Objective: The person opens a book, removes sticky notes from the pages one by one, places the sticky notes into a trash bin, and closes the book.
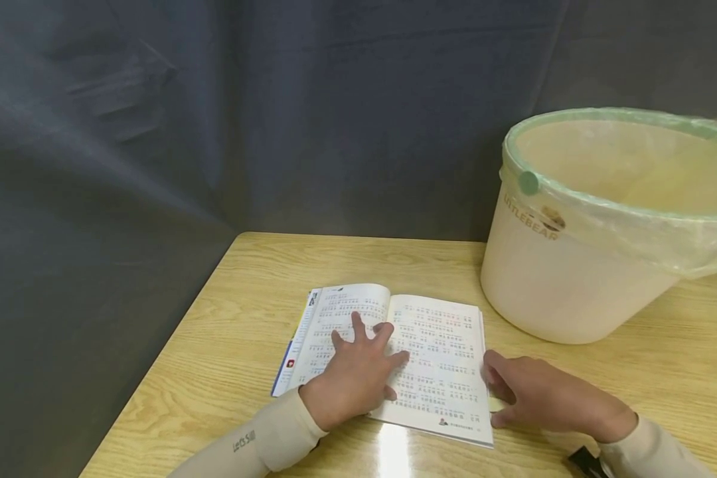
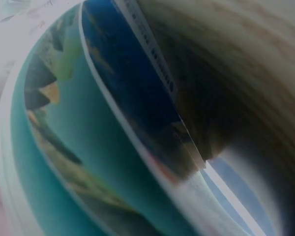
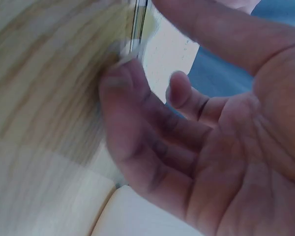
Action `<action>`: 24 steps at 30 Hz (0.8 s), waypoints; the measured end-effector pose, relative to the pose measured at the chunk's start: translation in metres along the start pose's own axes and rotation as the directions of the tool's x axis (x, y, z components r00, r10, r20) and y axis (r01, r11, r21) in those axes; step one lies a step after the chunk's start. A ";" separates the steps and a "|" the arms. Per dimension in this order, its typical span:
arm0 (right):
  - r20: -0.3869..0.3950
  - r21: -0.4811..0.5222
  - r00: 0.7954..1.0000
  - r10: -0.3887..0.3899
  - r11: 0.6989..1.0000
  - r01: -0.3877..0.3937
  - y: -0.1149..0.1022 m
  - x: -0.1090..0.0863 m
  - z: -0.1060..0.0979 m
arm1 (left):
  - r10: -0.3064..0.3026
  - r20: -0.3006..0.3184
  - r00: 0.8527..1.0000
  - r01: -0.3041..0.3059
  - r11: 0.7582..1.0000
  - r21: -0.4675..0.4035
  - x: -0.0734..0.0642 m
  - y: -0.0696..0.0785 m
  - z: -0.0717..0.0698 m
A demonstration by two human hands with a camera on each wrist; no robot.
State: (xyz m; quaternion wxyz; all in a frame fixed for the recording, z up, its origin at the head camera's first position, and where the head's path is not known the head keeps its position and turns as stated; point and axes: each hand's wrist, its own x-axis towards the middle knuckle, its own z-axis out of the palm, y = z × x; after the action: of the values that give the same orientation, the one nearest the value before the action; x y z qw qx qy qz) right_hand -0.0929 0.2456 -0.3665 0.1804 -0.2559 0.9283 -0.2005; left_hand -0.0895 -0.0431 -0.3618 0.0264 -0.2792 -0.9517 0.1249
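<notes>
An open book (image 1: 436, 372) with printed pages lies on the wooden table. Across its inner fold and left page, my left hand (image 1: 352, 375) rests palm down with fingers spread. In the left wrist view, curved pages (image 2: 78, 123) with teal and dark pictures show close up, but no left fingers. At the book's right edge is my right hand (image 1: 534, 392). Its curled fingers (image 3: 125, 108) hold a small pale yellow tab (image 1: 497, 403) there. The right thumb tip is cut off in the right wrist view, so its exact contact is hidden.
A large cream bucket (image 1: 567, 285) with a green rim and a clear plastic liner stands behind the book to the right. Dark cloth (image 1: 358, 133) hangs behind the wooden table (image 1: 215, 372).
</notes>
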 end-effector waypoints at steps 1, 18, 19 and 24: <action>0.009 0.008 1.000 0.002 1.000 -0.002 0.000 -0.001 0.000 | -0.001 -0.001 1.000 0.001 1.000 -0.006 0.000 0.000 0.000; -0.029 0.066 0.974 -0.223 0.972 0.224 0.003 -0.002 0.000 | 0.009 -0.001 1.000 -0.009 0.998 0.055 -0.001 -0.001 0.001; -0.036 0.065 0.972 -0.234 0.970 0.236 0.003 -0.002 0.000 | 0.012 -0.003 1.000 -0.012 0.998 0.060 -0.001 -0.001 0.001; -0.064 0.061 0.959 -0.278 0.958 0.281 0.003 -0.003 -0.001 | 0.027 -0.019 0.999 -0.025 0.997 0.079 -0.001 -0.003 0.001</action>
State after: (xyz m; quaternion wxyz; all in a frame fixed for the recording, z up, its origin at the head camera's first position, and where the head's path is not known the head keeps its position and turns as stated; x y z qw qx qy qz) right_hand -0.0918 0.2494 -0.3666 0.1336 -0.3725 0.8799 -0.2632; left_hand -0.0904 -0.0461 -0.3625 0.0451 -0.2916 -0.9420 0.1599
